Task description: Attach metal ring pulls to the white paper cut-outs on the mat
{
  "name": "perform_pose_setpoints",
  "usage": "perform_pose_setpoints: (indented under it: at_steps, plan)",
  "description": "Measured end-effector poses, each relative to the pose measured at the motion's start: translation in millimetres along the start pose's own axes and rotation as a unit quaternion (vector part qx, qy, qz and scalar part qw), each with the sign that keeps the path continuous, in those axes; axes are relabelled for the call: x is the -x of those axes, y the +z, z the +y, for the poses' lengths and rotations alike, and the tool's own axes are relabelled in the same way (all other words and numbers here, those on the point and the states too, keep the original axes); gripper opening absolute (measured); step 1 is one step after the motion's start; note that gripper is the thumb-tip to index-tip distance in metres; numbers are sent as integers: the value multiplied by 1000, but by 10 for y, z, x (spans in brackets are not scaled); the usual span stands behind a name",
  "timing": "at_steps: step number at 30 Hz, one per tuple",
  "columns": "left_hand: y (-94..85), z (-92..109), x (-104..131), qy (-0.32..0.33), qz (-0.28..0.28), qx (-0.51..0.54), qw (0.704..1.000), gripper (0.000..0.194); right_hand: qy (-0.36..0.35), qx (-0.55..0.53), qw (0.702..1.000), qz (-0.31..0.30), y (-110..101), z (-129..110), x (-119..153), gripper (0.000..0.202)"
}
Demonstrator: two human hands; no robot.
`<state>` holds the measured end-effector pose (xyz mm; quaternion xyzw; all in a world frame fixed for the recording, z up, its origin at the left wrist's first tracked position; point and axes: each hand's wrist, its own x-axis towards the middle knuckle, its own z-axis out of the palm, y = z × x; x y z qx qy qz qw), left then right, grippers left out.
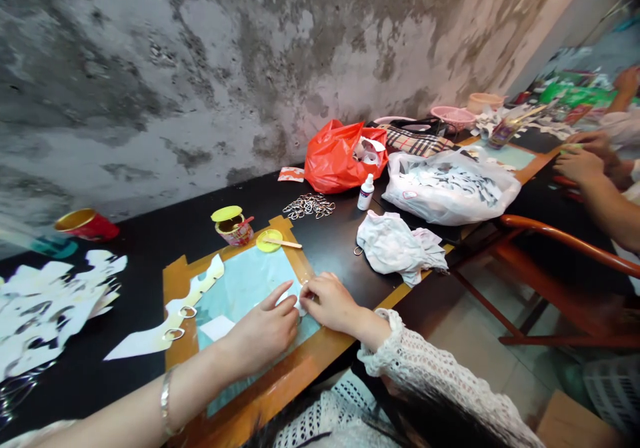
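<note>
My left hand [264, 336] is over the pale blue mat [253, 271], index finger stretched out and the other fingers curled against a small white cut piece [301, 307]. Opposite it, my right hand [331, 303] pinches the same piece at its edge; the fingers partly hide it. Left of my left hand lies a white slip [217, 328] on the mat. A long wavy white strip [193, 295] crosses the mat's left border, with two metal rings [174, 334] on it. Beyond my hands, a wooden stick [283, 242] rests on a yellow lid [269, 240].
Behind the mat stand a small open tub [235, 231] and a heap of metal rings [309, 206]. A white bottle [366, 193], crumpled cloth [400, 245], red bag [333, 158] and white bag [450, 191] lie rightward. White cutouts [50, 308] pile up left. Another person's hands [583, 161] are at right.
</note>
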<state>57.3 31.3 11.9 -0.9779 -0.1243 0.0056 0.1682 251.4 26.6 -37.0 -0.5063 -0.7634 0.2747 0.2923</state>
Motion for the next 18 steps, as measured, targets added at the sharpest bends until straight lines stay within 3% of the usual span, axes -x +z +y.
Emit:
perform_pose_setpoints:
  at_steps: [9,13,15,18]
  plan:
    - [32,188,-2,11,-39,-57,998,15,-6,2,1000,-6,3,9,7,7]
    - [13,179,5,-7,-62,-17,998,12,-4,-9,1000,6,-13,21,0,5]
    - [4,149,64,-61,-51,52,996,12,1,-28,999,17,2,39,3,5]
    - [-33,109,269,-207,26,159,965,28,22,-87,995,49,103,46,12,3]
